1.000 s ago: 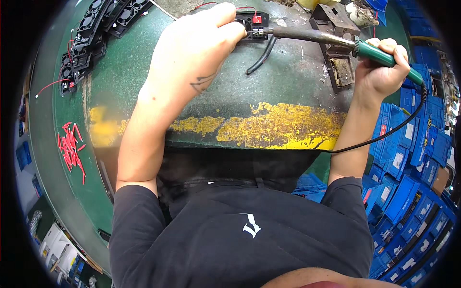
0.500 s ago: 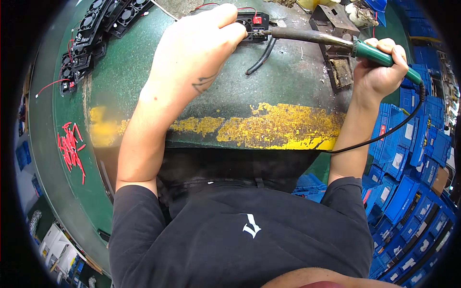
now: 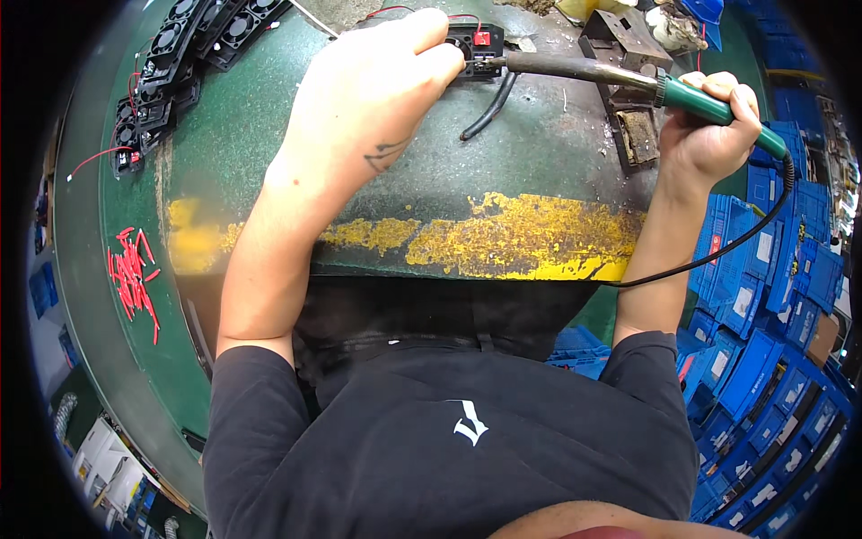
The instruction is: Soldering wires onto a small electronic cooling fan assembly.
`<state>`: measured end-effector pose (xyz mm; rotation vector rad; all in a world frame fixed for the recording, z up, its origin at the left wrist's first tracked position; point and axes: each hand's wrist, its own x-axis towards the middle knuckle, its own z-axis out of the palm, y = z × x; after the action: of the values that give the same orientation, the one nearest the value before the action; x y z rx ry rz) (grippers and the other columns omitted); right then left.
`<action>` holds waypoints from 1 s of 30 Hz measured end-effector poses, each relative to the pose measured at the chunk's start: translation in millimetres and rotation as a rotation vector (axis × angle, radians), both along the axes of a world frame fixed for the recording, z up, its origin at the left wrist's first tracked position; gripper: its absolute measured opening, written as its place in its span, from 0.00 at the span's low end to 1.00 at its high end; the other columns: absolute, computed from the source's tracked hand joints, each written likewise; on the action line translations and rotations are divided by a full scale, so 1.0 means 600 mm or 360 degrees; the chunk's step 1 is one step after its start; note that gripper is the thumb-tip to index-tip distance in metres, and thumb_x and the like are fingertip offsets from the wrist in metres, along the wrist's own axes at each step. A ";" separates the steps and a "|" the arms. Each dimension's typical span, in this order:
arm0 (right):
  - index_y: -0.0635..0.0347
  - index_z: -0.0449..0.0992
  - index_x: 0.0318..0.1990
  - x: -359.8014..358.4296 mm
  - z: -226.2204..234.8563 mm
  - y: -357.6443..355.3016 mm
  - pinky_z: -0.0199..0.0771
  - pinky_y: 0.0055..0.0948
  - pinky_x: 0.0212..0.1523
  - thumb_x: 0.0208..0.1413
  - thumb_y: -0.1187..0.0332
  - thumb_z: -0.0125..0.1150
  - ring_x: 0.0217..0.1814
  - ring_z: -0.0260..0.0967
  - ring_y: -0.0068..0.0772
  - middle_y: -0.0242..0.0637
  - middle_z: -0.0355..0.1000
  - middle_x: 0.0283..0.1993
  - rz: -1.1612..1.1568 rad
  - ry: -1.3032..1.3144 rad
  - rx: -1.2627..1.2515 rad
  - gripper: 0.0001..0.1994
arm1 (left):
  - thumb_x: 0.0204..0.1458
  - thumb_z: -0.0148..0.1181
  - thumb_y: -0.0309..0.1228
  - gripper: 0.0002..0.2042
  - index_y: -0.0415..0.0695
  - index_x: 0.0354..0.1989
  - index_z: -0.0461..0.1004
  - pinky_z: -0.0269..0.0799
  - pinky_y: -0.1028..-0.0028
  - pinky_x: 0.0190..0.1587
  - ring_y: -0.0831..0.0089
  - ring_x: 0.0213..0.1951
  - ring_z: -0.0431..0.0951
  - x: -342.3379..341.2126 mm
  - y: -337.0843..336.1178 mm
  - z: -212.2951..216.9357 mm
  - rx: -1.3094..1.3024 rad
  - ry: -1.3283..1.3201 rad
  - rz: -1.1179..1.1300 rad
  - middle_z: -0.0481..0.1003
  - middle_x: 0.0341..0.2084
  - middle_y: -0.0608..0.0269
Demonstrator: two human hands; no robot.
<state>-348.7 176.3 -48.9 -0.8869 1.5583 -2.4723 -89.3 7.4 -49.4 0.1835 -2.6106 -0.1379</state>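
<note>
My left hand (image 3: 373, 99) presses down on a small black fan part (image 3: 476, 43) with a red patch and red wires, near the far edge of the green bench (image 3: 539, 153). My right hand (image 3: 709, 135) grips the green handle of a soldering iron (image 3: 628, 83). Its dark metal shaft reaches left, and the tip meets the fan part right beside my left fingertips. The iron's black cord (image 3: 718, 256) loops down off the right side of the bench. A short black tube (image 3: 489, 108) lies just below the iron's tip.
A row of small black fans (image 3: 171, 72) lines the far left of the bench. Short red sleeve pieces (image 3: 133, 274) lie at the left. A dark iron stand (image 3: 628, 99) sits behind the iron. Stacked blue bins (image 3: 772, 296) fill the right side. A worn yellow stripe (image 3: 503, 238) marks the near edge.
</note>
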 end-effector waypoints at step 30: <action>0.56 0.65 0.27 -0.093 -0.013 0.053 0.65 0.29 0.34 0.55 0.63 0.48 0.33 0.63 0.34 0.34 0.64 0.30 0.0136 -0.0281 -0.0197 0.09 | 0.58 0.65 0.27 0.06 0.39 0.41 0.80 0.75 0.71 0.38 0.69 0.32 0.79 0.163 -0.068 0.058 0.0884 -0.0484 0.0093 0.79 0.30 0.59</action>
<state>-404.6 208.3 -56.8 -0.7116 1.2976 -2.5305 8.6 -33.2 -14.6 0.5069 -2.7964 -0.8763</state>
